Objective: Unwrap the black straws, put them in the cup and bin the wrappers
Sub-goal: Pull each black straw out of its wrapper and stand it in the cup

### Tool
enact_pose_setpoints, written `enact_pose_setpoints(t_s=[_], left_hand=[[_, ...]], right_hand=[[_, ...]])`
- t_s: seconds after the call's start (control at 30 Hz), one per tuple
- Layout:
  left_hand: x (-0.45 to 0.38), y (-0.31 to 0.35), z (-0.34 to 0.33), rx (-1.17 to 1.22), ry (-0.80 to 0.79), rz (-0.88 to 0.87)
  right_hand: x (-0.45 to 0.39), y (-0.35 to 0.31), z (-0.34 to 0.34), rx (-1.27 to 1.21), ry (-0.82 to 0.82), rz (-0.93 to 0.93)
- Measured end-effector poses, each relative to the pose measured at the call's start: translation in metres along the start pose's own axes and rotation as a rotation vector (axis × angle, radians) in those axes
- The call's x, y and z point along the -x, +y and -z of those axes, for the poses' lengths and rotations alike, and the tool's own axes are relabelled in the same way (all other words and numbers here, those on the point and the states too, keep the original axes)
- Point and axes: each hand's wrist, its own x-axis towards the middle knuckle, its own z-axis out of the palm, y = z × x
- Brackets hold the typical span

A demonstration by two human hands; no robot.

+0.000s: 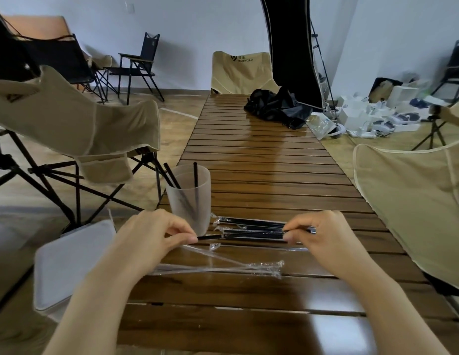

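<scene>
Black straws (251, 234) lie on the dark brown slatted table (261, 160), two more in the frosted translucent cup (188, 198). Near them, clear wrappers (223, 267) (glossy). Far off, a black bag (277, 107); beige chairs (77, 124) left and right.

Straws, cup and wrappers at the near end of the table, between two hands.

The cup (188, 198) stands on the table (261, 162) near its left edge, with two straws (183, 184) upright in it. Right of the cup lie the wrapped straws (249, 224), side by side. In front of them a single straw (238, 235) spans between the left hand (152, 237) and right hand (323, 234). Nearer the person, empty wrappers (218, 265) lie crossed on the table. The bin (69, 265) sits off the table's left edge, beside the left forearm. A bag (274, 106) rests at the far right of the table, with a chair (241, 73) behind the far end.
</scene>
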Motion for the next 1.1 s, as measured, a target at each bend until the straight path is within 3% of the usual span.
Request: enact_pose_setpoints(t_s=[0.43, 1.1], left_hand=[[-0.006, 0.009, -0.010, 0.033, 0.017, -0.118], [-0.009, 0.003, -0.016, -0.005, -0.011, -0.177]], right_hand=[[0.003, 0.008, -0.003, -0.025, -0.004, -0.044], [0.001, 0.004, -0.008, -0.002, 0.034, 0.071]])
